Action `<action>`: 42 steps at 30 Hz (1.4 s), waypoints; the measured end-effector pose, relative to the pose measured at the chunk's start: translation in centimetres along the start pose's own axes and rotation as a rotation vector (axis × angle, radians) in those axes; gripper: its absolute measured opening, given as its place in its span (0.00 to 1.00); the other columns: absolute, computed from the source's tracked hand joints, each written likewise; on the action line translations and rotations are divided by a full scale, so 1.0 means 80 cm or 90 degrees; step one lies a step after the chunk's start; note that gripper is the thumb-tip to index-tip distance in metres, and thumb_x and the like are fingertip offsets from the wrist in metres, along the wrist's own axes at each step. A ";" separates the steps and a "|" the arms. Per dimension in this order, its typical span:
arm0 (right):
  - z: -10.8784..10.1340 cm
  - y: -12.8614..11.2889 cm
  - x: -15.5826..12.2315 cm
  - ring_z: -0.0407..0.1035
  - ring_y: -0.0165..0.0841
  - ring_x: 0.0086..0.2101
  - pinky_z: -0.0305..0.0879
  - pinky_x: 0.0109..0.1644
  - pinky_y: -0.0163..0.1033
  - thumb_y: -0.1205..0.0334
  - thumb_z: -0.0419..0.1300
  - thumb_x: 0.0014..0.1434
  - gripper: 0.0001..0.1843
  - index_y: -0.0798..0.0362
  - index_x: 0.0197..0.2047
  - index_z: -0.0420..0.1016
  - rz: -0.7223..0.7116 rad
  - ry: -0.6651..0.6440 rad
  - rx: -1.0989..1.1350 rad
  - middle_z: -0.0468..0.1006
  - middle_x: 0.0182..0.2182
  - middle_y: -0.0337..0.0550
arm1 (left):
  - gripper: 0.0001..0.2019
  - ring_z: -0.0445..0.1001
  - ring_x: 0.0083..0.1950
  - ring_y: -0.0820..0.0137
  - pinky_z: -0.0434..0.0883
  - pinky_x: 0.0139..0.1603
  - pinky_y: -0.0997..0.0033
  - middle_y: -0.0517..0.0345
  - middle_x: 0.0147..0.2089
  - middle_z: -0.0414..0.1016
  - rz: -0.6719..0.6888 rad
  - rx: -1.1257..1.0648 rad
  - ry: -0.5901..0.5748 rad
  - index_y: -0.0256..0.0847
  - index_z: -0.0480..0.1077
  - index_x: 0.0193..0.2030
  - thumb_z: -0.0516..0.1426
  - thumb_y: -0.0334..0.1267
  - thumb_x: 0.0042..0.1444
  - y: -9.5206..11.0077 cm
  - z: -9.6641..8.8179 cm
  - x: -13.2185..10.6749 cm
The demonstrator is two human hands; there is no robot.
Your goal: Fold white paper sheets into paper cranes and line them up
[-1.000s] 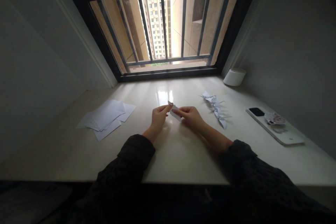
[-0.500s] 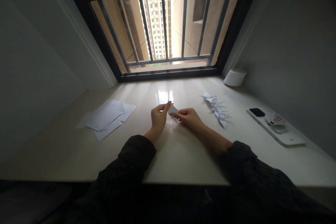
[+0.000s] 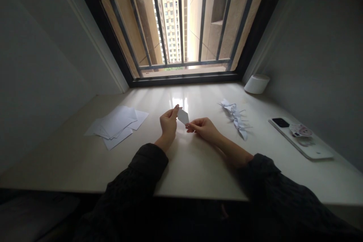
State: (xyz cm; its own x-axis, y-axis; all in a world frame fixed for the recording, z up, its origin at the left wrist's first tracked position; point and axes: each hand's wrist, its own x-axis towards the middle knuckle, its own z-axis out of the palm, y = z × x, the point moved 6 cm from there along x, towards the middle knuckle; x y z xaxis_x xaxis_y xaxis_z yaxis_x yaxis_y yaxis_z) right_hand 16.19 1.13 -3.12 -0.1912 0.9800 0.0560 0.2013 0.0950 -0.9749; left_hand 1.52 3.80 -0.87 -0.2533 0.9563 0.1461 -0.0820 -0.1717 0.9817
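Observation:
A small folded white paper piece [image 3: 183, 116] is held up just above the pale table [image 3: 193, 159], between both hands. My left hand [image 3: 168, 124] pinches its upper left corner with thumb and forefinger. My right hand [image 3: 202, 127] pinches its lower right tip, the other fingers curled. Both arms wear dark sleeves.
A loose pile of white paper sheets [image 3: 116, 125] lies at the left. Several folded paper cranes [image 3: 236, 118] lie in a row at the right. A white phone [image 3: 300, 141] with a sticker lies at the far right, and a white round container [image 3: 256, 83] stands by the barred window.
The paper piece has been turned and lifted from lying flat and slanted to standing more upright, showing a diamond shape. My hands shifted slightly with it.

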 end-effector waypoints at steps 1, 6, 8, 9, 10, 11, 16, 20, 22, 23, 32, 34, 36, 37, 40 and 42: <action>-0.001 -0.002 0.000 0.73 0.32 0.26 0.65 0.31 0.35 0.48 0.63 0.51 0.17 0.54 0.29 0.81 -0.015 0.012 -0.031 0.81 0.25 0.45 | 0.20 0.71 0.30 0.72 0.64 0.32 0.73 0.53 0.31 0.79 0.004 0.008 -0.009 0.36 0.79 0.33 0.59 0.54 0.49 -0.001 0.000 0.001; -0.006 -0.019 -0.004 0.73 0.35 0.31 0.67 0.33 0.38 0.47 0.64 0.50 0.15 0.50 0.28 0.81 -0.099 0.042 -0.115 0.82 0.33 0.44 | 0.19 0.73 0.31 0.70 0.64 0.31 0.72 0.54 0.31 0.79 0.077 0.108 -0.098 0.38 0.78 0.33 0.58 0.54 0.52 0.003 0.003 0.009; -0.011 -0.021 -0.003 0.74 0.36 0.33 0.68 0.34 0.39 0.46 0.65 0.48 0.16 0.50 0.33 0.80 -0.105 0.066 -0.077 0.81 0.37 0.45 | 0.19 0.73 0.31 0.70 0.64 0.30 0.72 0.55 0.30 0.78 0.121 0.170 -0.113 0.39 0.78 0.32 0.56 0.54 0.53 0.007 0.002 0.009; -0.015 -0.019 -0.002 0.74 0.36 0.33 0.69 0.34 0.40 0.46 0.65 0.47 0.18 0.50 0.36 0.79 -0.100 0.088 -0.053 0.81 0.37 0.45 | 0.19 0.73 0.31 0.70 0.64 0.30 0.72 0.55 0.29 0.78 0.145 0.207 -0.119 0.40 0.78 0.31 0.56 0.55 0.53 0.010 0.002 0.007; -0.018 -0.016 -0.001 0.74 0.35 0.32 0.69 0.35 0.40 0.46 0.65 0.47 0.19 0.50 0.37 0.78 -0.090 0.107 -0.033 0.81 0.37 0.45 | 0.19 0.72 0.30 0.70 0.63 0.30 0.72 0.56 0.29 0.78 0.169 0.246 -0.127 0.40 0.77 0.30 0.55 0.55 0.54 0.013 0.003 0.005; -0.021 -0.014 0.001 0.74 0.35 0.33 0.70 0.36 0.40 0.46 0.66 0.46 0.19 0.50 0.37 0.76 -0.095 0.121 -0.001 0.80 0.38 0.45 | 0.19 0.72 0.30 0.71 0.63 0.30 0.72 0.57 0.29 0.77 0.190 0.282 -0.136 0.41 0.77 0.29 0.55 0.55 0.54 0.015 0.005 0.003; -0.016 -0.001 0.009 0.73 0.33 0.28 0.71 0.37 0.41 0.50 0.71 0.41 0.21 0.49 0.31 0.65 -0.120 0.067 0.160 0.77 0.24 0.36 | 0.20 0.72 0.31 0.70 0.63 0.30 0.72 0.57 0.30 0.78 0.209 0.356 -0.169 0.42 0.77 0.29 0.54 0.55 0.55 0.015 0.010 -0.004; -0.021 -0.004 0.008 0.71 0.31 0.25 0.72 0.35 0.40 0.49 0.70 0.42 0.19 0.50 0.31 0.69 -0.138 0.111 0.165 0.74 0.23 0.35 | 0.18 0.75 0.37 0.68 0.67 0.34 0.71 0.53 0.38 0.79 0.156 0.274 -0.205 0.42 0.77 0.38 0.54 0.53 0.56 0.005 0.012 0.001; -0.028 -0.007 0.007 0.73 0.31 0.27 0.73 0.36 0.41 0.48 0.69 0.44 0.18 0.51 0.32 0.73 -0.130 0.160 0.170 0.76 0.26 0.38 | 0.18 0.75 0.40 0.66 0.69 0.37 0.70 0.52 0.41 0.79 0.124 0.205 -0.235 0.43 0.76 0.44 0.56 0.52 0.55 -0.001 0.015 0.002; -0.031 -0.007 0.006 0.74 0.32 0.28 0.73 0.38 0.42 0.48 0.68 0.45 0.18 0.51 0.33 0.74 -0.122 0.178 0.175 0.78 0.28 0.39 | 0.19 0.76 0.41 0.66 0.69 0.38 0.70 0.51 0.41 0.79 0.108 0.172 -0.250 0.43 0.75 0.47 0.57 0.51 0.54 -0.004 0.017 0.001; -0.041 -0.005 0.006 0.76 0.39 0.37 0.72 0.46 0.47 0.52 0.70 0.43 0.25 0.51 0.45 0.79 -0.118 0.210 0.152 0.81 0.38 0.46 | 0.26 0.78 0.39 0.66 0.71 0.40 0.68 0.51 0.36 0.80 0.024 0.015 -0.259 0.41 0.69 0.54 0.63 0.45 0.48 -0.004 0.021 -0.004; -0.041 -0.006 0.005 0.76 0.38 0.36 0.72 0.44 0.45 0.53 0.70 0.42 0.25 0.50 0.45 0.79 -0.124 0.210 0.151 0.81 0.38 0.45 | 0.26 0.78 0.39 0.66 0.71 0.41 0.69 0.53 0.36 0.80 0.032 0.011 -0.271 0.42 0.69 0.54 0.64 0.44 0.48 0.000 0.022 -0.005; -0.041 -0.007 0.005 0.75 0.37 0.34 0.73 0.43 0.44 0.53 0.70 0.42 0.24 0.50 0.45 0.79 -0.125 0.211 0.150 0.81 0.37 0.45 | 0.24 0.77 0.39 0.67 0.71 0.42 0.69 0.54 0.36 0.80 0.046 0.008 -0.288 0.42 0.71 0.53 0.64 0.42 0.47 0.003 0.024 -0.007; -0.041 -0.007 0.005 0.75 0.37 0.34 0.73 0.42 0.44 0.53 0.71 0.42 0.24 0.50 0.44 0.79 -0.126 0.213 0.148 0.81 0.37 0.45 | 0.23 0.77 0.39 0.68 0.71 0.42 0.68 0.54 0.37 0.80 0.052 0.008 -0.294 0.42 0.72 0.51 0.64 0.42 0.47 0.003 0.025 -0.007; -0.041 -0.009 0.005 0.75 0.37 0.34 0.73 0.42 0.44 0.53 0.70 0.42 0.22 0.50 0.43 0.80 -0.130 0.215 0.141 0.81 0.37 0.45 | 0.18 0.77 0.39 0.66 0.72 0.43 0.67 0.52 0.39 0.80 0.069 0.018 -0.301 0.41 0.75 0.46 0.64 0.40 0.47 0.000 0.026 -0.006; -0.041 -0.010 0.005 0.74 0.37 0.36 0.73 0.43 0.44 0.52 0.69 0.43 0.22 0.49 0.43 0.80 -0.137 0.214 0.126 0.81 0.37 0.45 | 0.15 0.78 0.40 0.65 0.72 0.43 0.65 0.51 0.40 0.80 0.083 0.033 -0.299 0.41 0.77 0.44 0.63 0.40 0.48 -0.004 0.025 -0.004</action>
State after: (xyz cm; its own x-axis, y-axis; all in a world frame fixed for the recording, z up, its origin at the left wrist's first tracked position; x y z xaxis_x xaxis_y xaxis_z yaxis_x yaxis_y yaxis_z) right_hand 19.12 2.01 -1.59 0.1216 0.9471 0.2971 -0.0036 0.2998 -0.9540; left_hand 3.57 4.00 -1.00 0.2048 0.9331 0.2955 -0.0280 -0.2962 0.9547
